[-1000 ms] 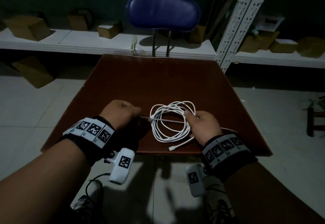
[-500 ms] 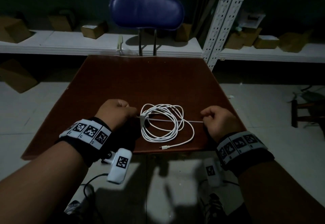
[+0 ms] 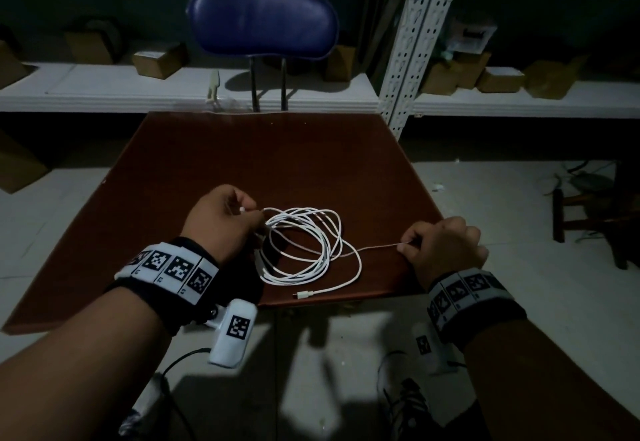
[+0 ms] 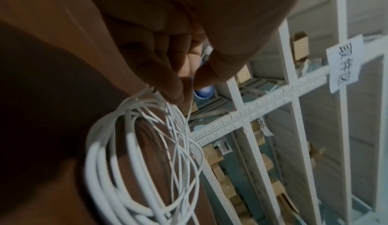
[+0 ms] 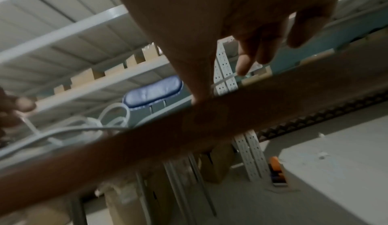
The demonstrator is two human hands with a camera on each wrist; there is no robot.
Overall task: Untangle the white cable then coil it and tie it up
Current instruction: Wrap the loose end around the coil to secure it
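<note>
A white cable (image 3: 300, 246) lies in a loose coil on the brown table (image 3: 277, 163), near its front edge. Its plug end (image 3: 304, 294) trails toward me. My left hand (image 3: 247, 214) pinches the coil's upper left side; in the left wrist view its fingertips (image 4: 178, 86) close on the bunched loops (image 4: 126, 162). My right hand (image 3: 407, 243) is at the table's right edge and pinches a thin white strand (image 3: 374, 247) that runs from the coil. In the right wrist view that strand (image 5: 222, 81) passes between thumb and forefinger.
A blue chair back (image 3: 263, 21) stands behind the table. White shelving (image 3: 173, 91) with cardboard boxes (image 3: 159, 60) runs along the back, with a perforated upright (image 3: 412, 42) at the table's far right corner. A dark stool (image 3: 588, 212) is on the floor at right.
My right hand has moved from the coil out to the table's right edge, drawing the thin strand with it. My left hand has kept its pinch on the coil.
</note>
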